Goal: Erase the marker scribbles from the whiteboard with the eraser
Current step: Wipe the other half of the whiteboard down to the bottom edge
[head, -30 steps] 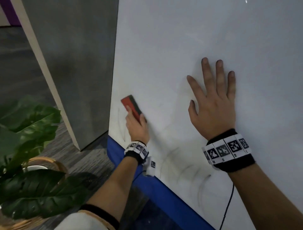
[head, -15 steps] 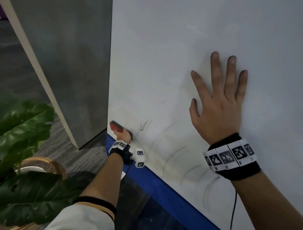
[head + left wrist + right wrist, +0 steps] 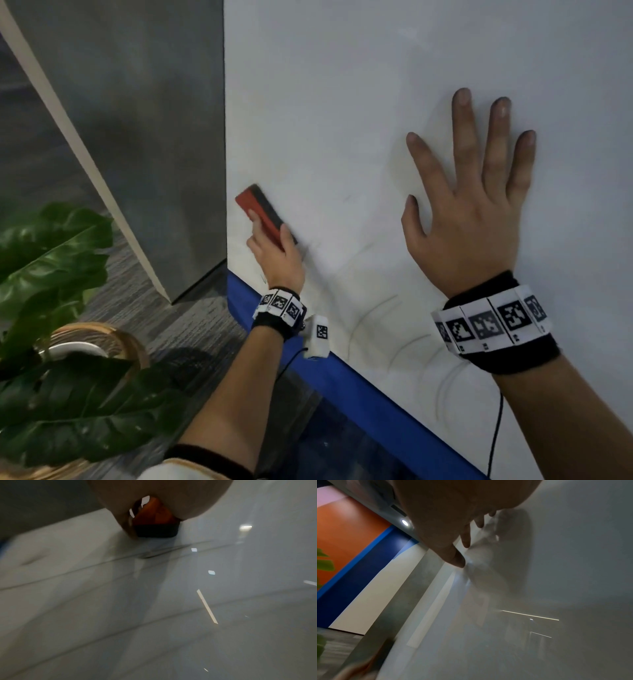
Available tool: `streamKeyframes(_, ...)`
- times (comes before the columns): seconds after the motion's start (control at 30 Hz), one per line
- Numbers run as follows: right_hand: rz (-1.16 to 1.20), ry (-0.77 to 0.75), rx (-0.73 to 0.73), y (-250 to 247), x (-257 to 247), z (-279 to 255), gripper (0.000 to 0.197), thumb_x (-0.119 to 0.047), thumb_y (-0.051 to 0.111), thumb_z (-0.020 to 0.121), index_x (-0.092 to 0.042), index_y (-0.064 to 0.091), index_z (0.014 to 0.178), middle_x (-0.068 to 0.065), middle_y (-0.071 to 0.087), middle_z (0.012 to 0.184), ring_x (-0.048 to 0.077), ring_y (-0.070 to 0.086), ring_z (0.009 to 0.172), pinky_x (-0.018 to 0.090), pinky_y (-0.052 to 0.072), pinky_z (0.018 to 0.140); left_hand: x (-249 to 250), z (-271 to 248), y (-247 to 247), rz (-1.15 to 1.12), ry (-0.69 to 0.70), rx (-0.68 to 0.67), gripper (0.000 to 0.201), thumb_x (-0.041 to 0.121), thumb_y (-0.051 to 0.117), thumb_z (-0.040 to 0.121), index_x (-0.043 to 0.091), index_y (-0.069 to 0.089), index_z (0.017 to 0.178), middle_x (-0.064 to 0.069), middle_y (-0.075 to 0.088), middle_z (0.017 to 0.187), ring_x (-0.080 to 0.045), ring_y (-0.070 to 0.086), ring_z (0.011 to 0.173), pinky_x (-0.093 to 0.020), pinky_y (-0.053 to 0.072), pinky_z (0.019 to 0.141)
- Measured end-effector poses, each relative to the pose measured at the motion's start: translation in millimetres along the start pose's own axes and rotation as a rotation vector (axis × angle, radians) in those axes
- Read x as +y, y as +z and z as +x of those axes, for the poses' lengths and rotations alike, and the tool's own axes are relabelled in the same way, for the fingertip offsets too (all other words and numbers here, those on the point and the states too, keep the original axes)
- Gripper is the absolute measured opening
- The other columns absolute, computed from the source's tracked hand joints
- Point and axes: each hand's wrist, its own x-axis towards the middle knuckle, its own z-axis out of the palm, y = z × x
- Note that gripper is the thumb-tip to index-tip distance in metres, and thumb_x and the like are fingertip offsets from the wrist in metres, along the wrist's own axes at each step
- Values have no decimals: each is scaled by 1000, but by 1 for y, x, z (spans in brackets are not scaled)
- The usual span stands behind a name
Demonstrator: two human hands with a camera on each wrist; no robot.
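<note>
Left wrist view, eraser (image 3: 155, 524) half hidden, blurred

Right hand (image 3: 453, 513) flat against the whiteboard (image 3: 556, 574), fingers (image 3: 465, 539) spread.

Its fingertips touch the glossy surface beside their reflection; thin light streaks glint lower down. To the left, an orange-and-blue wall (image 3: 351, 545) and green leaves (image 3: 323, 562).

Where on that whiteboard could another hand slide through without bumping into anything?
The widest bare stretch is the whiteboard above both hands. A narrower strip lies between the left hand, gripping the eraser, and the flat right hand. It is tight at the board's left edge beside the eraser.
</note>
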Motion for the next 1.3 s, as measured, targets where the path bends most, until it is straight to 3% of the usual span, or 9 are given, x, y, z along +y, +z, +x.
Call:
streamKeyframes(0.13,-29,-62,-22,0,9,-4,62,-19,57,91,-22,44,151,17,21,166,43,17,153,49,-2,126,-111,-6,0,44,-535,8,62,23,47,106,5,19,158,-24,41,151,-39,46,136,-33,34,116)
streamKeyframes(0.27,-54,-89,-14,1,11,-7,60,-20,54,92,-22,44,151,17,23,166,44,20,152,49,-1,126,-161,-23,12,72,-754,44,61,23,49,104,1,26,156,-24,39,154,-42,42,139,-45,31,119)
streamKeyframes(0.37,-41,-64,8,3,8,-8,59,-20,55,92,-21,47,150,18,27,164,45,23,151,51,2,125,-110,-22,10,20,-618,36,59,25,44,107,10,20,159,-20,40,154,-39,44,138,-44,34,118)
streamKeyframes(0.53,-38,-47,14,7,7,-8,60,-20,55,92,-21,46,151,18,28,164,46,25,150,51,3,125,-73,1,8,-28,-46,78,59,31,45,106,15,23,158,-7,38,159,-20,39,145,-32,31,122)
streamKeyframes(0.77,-36,-95,-39,3,12,-12,62,-21,54,93,-23,40,153,15,21,167,42,18,153,48,-2,126,-134,-53,17,50,-700,31,62,27,41,108,3,14,159,-25,33,157,-42,39,141,-40,33,118)
streamKeyframes(1.07,87,-119,-51,-6,19,-13,55,-14,52,93,-20,47,147,13,18,168,36,15,156,45,6,127,13,-99,31,-71,-15,-110,65,40,59,99,28,25,154,3,58,136,-8,61,119,-20,50,101)
streamKeyframes(1.13,175,-145,-44,-11,26,-15,54,-12,56,90,-16,51,144,14,23,167,34,19,155,44,10,126,-3,-88,24,-10,-71,-54,65,42,54,101,23,23,155,-7,60,138,-23,62,121,-31,51,101)
streamKeyframes(1.23,274,-195,-61,-18,45,-26,55,-12,58,88,-13,54,142,15,29,164,31,24,153,40,16,123,-16,-76,15,104,-445,9,64,44,44,105,17,19,158,-21,57,140,-42,58,122,-39,47,100)
streamKeyframes(1.3,262,-237,-89,-23,57,-36,54,-11,58,88,-14,54,142,15,30,164,30,26,153,39,19,122,4,-82,17,126,-419,10,63,47,43,105,19,21,157,-20,58,139,-42,59,122,-39,46,101)
